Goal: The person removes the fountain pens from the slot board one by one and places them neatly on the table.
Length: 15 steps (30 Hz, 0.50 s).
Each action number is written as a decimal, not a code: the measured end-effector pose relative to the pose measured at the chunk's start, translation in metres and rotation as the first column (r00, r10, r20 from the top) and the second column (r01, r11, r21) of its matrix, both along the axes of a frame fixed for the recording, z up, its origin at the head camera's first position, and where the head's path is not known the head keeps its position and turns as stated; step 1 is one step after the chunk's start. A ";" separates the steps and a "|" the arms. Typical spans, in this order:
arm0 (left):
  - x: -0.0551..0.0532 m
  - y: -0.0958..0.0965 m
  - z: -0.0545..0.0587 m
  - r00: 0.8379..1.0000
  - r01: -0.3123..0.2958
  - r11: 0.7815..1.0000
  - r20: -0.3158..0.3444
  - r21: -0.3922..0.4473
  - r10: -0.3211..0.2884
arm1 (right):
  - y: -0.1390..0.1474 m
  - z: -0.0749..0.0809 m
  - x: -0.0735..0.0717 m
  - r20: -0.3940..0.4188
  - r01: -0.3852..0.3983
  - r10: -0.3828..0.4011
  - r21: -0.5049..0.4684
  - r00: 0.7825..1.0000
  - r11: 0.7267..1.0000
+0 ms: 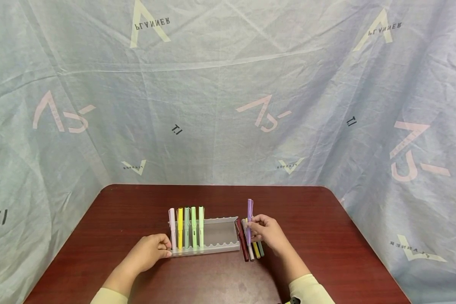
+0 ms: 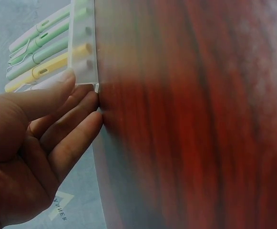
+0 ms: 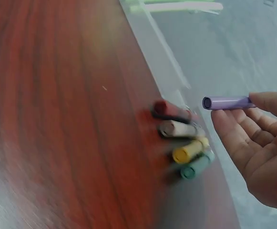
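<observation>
Tray [image 1: 222,233] holds five pens [image 1: 187,232]; right hand [image 1: 269,233], purple pen [image 1: 249,211].

Glossy wood-grain table [image 1: 197,278], smooth plastic pens [image 1: 249,209] and rack [image 1: 224,249], matt cloth [image 1: 213,93]

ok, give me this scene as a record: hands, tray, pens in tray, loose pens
left hand: holds tray by its left end
right hand: pinches purple pen, roughly upright, near the loose pens
tray: on table, pens in its left part
pens in tray, left to right: pink, yellow, gray-green, green, pale green
loose pens: dark red, whitish, second yellow, dark green; side by side, by tray's right end
</observation>
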<state>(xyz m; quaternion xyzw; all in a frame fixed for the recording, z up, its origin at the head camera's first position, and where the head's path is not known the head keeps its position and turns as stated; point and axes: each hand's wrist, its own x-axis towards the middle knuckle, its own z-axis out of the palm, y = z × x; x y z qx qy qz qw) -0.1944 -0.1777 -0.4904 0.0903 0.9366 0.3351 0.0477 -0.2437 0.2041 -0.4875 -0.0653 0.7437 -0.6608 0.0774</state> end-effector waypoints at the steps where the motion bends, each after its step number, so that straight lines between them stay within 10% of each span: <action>1: 0.000 0.000 0.000 1.000 -0.001 1.000 -0.001 -0.001 0.001 | 0.004 0.001 0.000 -0.005 0.000 0.000 0.005 1.000 1.000; 15: 0.001 0.001 0.002 1.000 0.002 1.000 0.004 0.004 -0.002 | 0.040 -0.020 -0.003 0.006 0.186 -0.198 0.316 0.980 0.930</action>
